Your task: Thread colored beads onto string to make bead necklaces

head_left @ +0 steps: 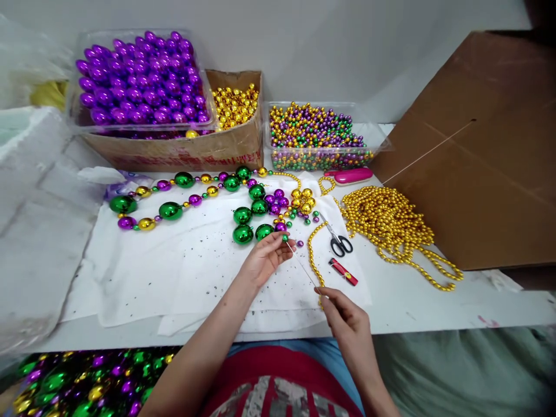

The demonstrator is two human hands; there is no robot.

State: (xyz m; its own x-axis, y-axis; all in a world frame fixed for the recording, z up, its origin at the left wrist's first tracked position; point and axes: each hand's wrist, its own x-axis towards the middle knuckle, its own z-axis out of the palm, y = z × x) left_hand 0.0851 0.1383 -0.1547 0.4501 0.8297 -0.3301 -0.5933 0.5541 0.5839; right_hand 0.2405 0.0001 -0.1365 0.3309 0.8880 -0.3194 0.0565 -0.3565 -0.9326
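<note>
Between the fingertips of my left hand (271, 255) is a small green bead (285, 238), close to the loose beads. A thin string (302, 268) runs from it down to my right hand (347, 315), whose thumb and fingers pinch the string. Beyond my left hand lie large green beads (242, 234), a purple bead cluster (278, 200) and a gold bead cluster (304, 201). A necklace of green, gold and purple beads (171, 211) stretches to the left. By my right hand a gold bead strand (313, 258) curves, its lower end partly hidden behind the fingers.
Scissors (341, 243) and a red lighter (343, 271) lie on the right. Behind them is a heap of gold bead strands (382, 214) beside a large cardboard box (469, 174). A pink case (354, 176), a tub of small beads (321, 152) and a purple bead tray (143, 126) stand at the back.
</note>
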